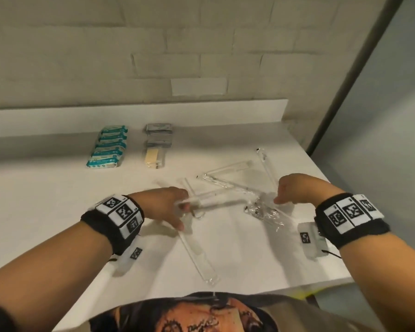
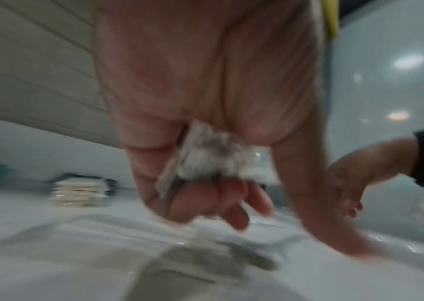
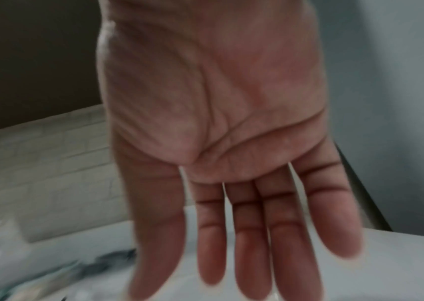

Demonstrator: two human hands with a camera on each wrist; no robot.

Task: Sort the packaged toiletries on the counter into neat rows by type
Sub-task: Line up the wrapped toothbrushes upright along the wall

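Several long clear packets (image 1: 228, 185) lie crisscrossed in the middle of the white counter (image 1: 58, 200). My left hand (image 1: 181, 207) grips the near ends of a few of them, a bundle (image 1: 216, 200) pointing right; the left wrist view shows the packet ends (image 2: 210, 156) pinched between curled fingers (image 2: 205, 195) and palm, blurred. My right hand (image 1: 289, 190) hovers with straight fingers (image 3: 246, 234), holding nothing, just above a crinkled clear packet (image 1: 265, 212). Another long clear packet (image 1: 198, 257) lies alone near the front edge.
At the back stands a row of teal packets (image 1: 107, 147). Right of it are grey sachets (image 1: 159, 131) and a clear packet with a yellowish item (image 1: 153, 158). A low white backsplash (image 1: 130, 116) and brick wall close the rear; the counter's right edge (image 1: 333, 195) drops off.
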